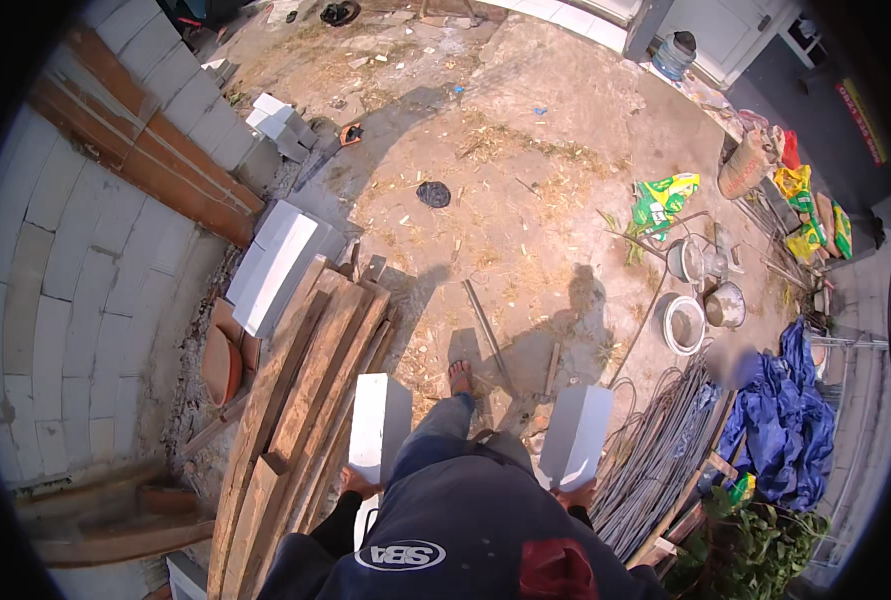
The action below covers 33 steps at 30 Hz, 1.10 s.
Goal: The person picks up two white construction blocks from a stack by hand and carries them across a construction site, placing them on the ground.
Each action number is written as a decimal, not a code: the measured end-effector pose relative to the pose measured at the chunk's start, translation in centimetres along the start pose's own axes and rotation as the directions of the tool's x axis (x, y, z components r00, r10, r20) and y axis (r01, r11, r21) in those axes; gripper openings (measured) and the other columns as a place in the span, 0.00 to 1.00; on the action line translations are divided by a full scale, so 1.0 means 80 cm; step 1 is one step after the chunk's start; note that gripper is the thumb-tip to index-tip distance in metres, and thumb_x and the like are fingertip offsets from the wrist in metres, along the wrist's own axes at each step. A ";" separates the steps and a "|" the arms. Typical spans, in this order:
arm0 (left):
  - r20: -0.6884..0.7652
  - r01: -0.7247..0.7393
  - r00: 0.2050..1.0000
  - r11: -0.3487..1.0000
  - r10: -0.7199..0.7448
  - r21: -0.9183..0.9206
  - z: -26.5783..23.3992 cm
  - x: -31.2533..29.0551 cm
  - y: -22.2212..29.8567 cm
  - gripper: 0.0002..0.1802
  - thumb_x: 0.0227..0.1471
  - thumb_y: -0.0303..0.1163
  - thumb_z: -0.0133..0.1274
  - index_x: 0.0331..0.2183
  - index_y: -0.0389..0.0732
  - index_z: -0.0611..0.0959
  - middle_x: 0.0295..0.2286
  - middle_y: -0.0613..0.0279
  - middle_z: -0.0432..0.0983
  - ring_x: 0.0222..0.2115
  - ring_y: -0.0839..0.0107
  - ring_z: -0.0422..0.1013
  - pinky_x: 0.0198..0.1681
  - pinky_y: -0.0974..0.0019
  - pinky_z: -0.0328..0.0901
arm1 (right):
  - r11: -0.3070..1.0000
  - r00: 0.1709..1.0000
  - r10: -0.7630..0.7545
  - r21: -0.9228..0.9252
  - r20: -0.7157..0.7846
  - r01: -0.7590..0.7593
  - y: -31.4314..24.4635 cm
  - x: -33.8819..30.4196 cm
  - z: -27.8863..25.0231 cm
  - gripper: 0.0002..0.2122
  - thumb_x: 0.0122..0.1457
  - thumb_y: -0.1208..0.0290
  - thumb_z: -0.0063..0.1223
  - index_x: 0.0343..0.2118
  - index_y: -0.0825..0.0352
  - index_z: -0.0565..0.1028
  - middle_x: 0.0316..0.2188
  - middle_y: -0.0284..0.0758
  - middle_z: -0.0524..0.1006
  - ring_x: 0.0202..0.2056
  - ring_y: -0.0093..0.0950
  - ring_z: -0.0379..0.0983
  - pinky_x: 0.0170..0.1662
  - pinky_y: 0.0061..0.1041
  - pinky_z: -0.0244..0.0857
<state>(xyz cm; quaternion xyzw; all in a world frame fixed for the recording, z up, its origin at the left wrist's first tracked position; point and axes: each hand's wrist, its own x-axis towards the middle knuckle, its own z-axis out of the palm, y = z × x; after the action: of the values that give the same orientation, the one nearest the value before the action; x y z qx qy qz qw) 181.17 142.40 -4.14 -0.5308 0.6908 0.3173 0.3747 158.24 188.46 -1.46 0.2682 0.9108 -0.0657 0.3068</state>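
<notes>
A white lightweight concrete block [369, 425] hangs at my left side, with my left hand [360, 484] closed on its near end. On the other side, my right hand [574, 495] grips a second white concrete block [578, 432] by its near end. Both blocks point forward, one beside each leg, apart from each other. Only parts of the fingers show. My bare foot [460, 378] is on the dirt ground between the blocks.
Long wooden beams [301, 400] lie close on my left, beside stacked white blocks [284, 265] and a block wall [86, 290]. Steel rods [656, 450] and a blue tarp [791, 420] lie to the right. Ahead are a loose bar [488, 335], a black bag [433, 194] and buckets [684, 325].
</notes>
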 end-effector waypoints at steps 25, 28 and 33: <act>-0.079 0.199 0.966 0.905 -0.245 -0.377 -0.504 0.273 0.674 0.69 0.15 0.52 0.70 0.52 0.28 0.50 0.51 0.46 0.53 0.55 0.54 0.51 0.57 0.61 0.54 | 0.923 0.955 -0.244 -0.262 0.170 0.282 -1.021 0.444 -0.347 0.55 0.23 0.53 0.71 0.54 0.65 0.45 0.49 0.50 0.60 0.49 0.45 0.62 0.50 0.41 0.62; -0.041 0.215 0.968 0.899 -0.249 -0.382 -0.557 0.342 0.752 0.70 0.14 0.54 0.70 0.52 0.28 0.49 0.51 0.45 0.53 0.56 0.55 0.51 0.57 0.61 0.54 | 0.912 0.954 -0.274 -0.282 0.119 0.297 -1.151 0.461 -0.401 0.56 0.22 0.54 0.71 0.53 0.66 0.44 0.49 0.52 0.59 0.50 0.47 0.61 0.51 0.41 0.62; 0.092 0.286 0.957 0.851 -0.273 -0.441 -0.659 0.423 0.845 0.71 0.13 0.56 0.69 0.51 0.28 0.49 0.52 0.45 0.51 0.55 0.55 0.53 0.56 0.60 0.55 | 0.881 0.936 -0.350 -0.329 0.031 0.340 -1.344 0.456 -0.457 0.57 0.22 0.56 0.71 0.57 0.63 0.42 0.50 0.48 0.60 0.50 0.46 0.61 0.50 0.46 0.61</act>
<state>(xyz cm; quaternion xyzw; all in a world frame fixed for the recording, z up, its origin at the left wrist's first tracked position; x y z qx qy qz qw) 100.70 97.44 -2.99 -0.6933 0.5092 0.4173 0.2930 57.86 124.05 1.44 0.0479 0.9464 0.0380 0.3171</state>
